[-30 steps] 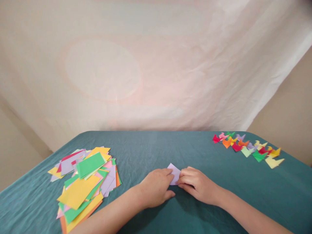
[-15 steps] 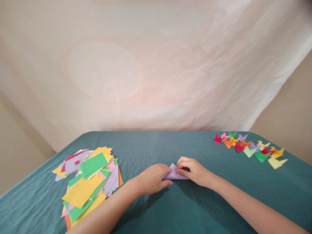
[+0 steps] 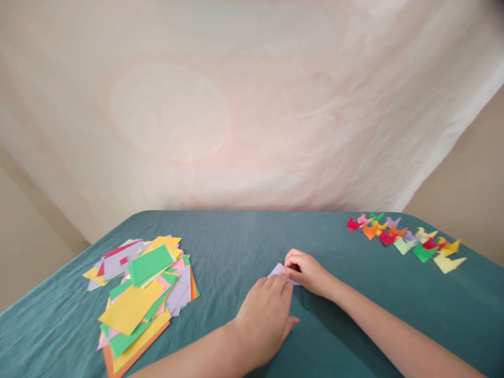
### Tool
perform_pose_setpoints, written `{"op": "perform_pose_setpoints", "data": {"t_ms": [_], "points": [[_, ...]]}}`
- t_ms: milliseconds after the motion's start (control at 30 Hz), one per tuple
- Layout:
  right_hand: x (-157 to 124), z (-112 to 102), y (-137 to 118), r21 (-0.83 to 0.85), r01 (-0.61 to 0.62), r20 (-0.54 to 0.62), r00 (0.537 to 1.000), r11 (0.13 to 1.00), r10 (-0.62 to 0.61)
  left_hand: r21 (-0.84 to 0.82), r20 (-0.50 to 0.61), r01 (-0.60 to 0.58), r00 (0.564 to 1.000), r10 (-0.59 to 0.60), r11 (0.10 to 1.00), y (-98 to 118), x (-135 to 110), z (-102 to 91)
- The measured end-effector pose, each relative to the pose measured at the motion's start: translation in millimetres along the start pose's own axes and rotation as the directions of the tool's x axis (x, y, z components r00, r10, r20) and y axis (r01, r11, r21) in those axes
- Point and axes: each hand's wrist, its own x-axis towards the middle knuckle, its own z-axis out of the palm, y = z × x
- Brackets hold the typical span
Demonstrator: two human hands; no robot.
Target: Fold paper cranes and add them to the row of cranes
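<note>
A small folded piece of light purple paper (image 3: 276, 270) lies on the table in front of me, much of it covered by my hands. My right hand (image 3: 309, 273) pinches its right side between thumb and curled fingers. Across the paper's near edge rests my left hand (image 3: 265, 312), back up, fingers stretched out and pressed down on it, with the thumb spread apart over the cloth.
To the left is a loose heap of coloured paper pieces, with a green sheet (image 3: 151, 265) and a yellow sheet (image 3: 134, 307) on top. Several folded paper birds (image 3: 424, 252) stand in rows at the right. A teal cloth (image 3: 232, 239) covers the table; a pale sheet (image 3: 252, 131) hangs behind.
My left hand has left the paper's left end and moved right and nearer, its fingers now laid over the near edge. The right hand keeps its pinch, shifted slightly.
</note>
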Motion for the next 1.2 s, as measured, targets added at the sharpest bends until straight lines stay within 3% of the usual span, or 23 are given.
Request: {"op": "perform_pose_setpoints", "data": {"t_ms": [133,267,667,967,1200], "points": [[3,2,-2,-0.021,-0.052,-0.013,0.999,0.998,0.052,0.072,-0.077,0.016,0.997,-0.010,0.997,4,-5,17.0],[3,5,-5,-0.037,-0.078,-0.069,0.995,0.996,0.075,0.056,-0.077,-0.001,0.997,0.005,0.998,-5,-9,28.3],[-2,9,-8,-0.120,-0.144,-0.192,0.974,0.982,0.119,-0.025,-0.050,0.017,0.999,-0.018,1.000,-10,-13,30.3],[-8,6,-8,-0.085,-0.035,-0.136,0.990,0.996,0.023,-0.027,-0.061,0.020,0.998,-0.021,0.999,-10,-14,33.5],[-19,-1,-20,-0.191,0.074,-0.083,0.992,0.979,-0.091,-0.034,-0.049,0.012,0.999,-0.013,0.999,-11,-15,32.8]]}}
